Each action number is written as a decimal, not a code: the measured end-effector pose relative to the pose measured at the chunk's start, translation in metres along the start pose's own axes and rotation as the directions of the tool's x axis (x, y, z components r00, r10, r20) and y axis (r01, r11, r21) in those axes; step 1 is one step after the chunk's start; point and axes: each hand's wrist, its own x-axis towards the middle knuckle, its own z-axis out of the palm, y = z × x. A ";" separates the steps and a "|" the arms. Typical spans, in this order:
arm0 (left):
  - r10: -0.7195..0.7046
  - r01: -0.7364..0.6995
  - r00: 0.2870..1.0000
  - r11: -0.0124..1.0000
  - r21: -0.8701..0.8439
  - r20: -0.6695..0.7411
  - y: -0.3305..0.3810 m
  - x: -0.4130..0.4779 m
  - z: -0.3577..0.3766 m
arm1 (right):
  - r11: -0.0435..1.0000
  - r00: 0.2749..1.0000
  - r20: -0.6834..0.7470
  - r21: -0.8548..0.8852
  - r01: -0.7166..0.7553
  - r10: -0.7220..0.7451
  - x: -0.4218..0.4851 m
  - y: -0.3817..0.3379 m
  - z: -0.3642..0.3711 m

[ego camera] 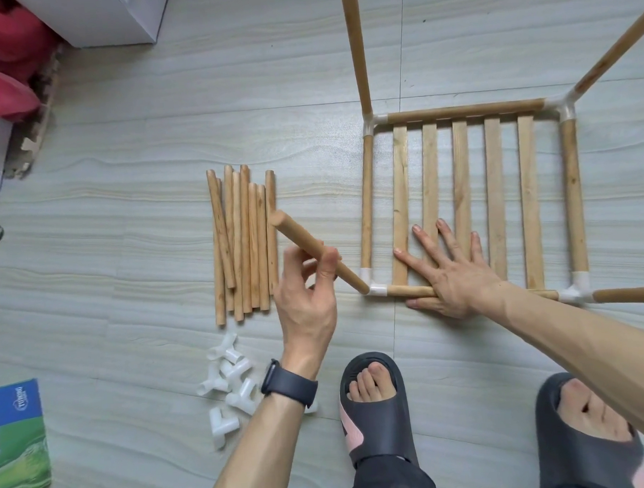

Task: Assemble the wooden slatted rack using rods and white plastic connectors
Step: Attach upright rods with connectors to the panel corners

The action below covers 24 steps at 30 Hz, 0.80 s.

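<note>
Where pale wood-grain floor [128,234] fills my view, I log: white connectors [229,386] nearest; left hand [308,303] pinching a rod [309,250] at the near-left corner of the rack [462,111]; right hand [458,282] spread flat on its slats [495,184]; loose rods [244,239] left; white box [111,20] farthest.

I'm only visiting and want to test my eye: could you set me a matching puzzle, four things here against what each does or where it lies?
1 left hand
2 right hand
3 spare rods
4 loose white connectors

A flat on the slats
B heaped near the wristwatch
C gripping a rod aimed at a corner connector
D side by side on the floor

Pairs: 1-C, 2-A, 3-D, 4-B
</note>
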 end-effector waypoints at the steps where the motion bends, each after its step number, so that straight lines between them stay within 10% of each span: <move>1: 0.084 -0.085 0.996 0.995 0.058 0.024 0.000 -0.006 0.002 | 1.000 1.000 -0.003 -0.002 -0.001 0.001 0.000 0.000 0.000; 9: 0.205 -0.241 0.958 0.954 0.176 0.200 0.021 -0.026 0.008 | 1.000 1.000 -0.011 0.014 -0.015 0.015 0.000 0.000 0.001; 14: 0.108 -0.068 0.984 0.960 -0.271 0.138 0.096 -0.007 0.007 | 1.000 1.000 -0.013 0.010 -0.020 0.020 0.000 -0.001 0.000; 18: -0.146 0.096 0.962 0.973 0.211 0.232 0.115 0.013 0.016 | 1.000 1.000 0.000 0.014 -0.028 0.028 0.001 -0.001 0.001; 24: -0.012 -0.125 0.971 0.828 0.546 0.240 0.100 0.015 0.011 | 1.000 1.000 -0.008 0.018 -0.015 0.015 0.000 -0.001 0.000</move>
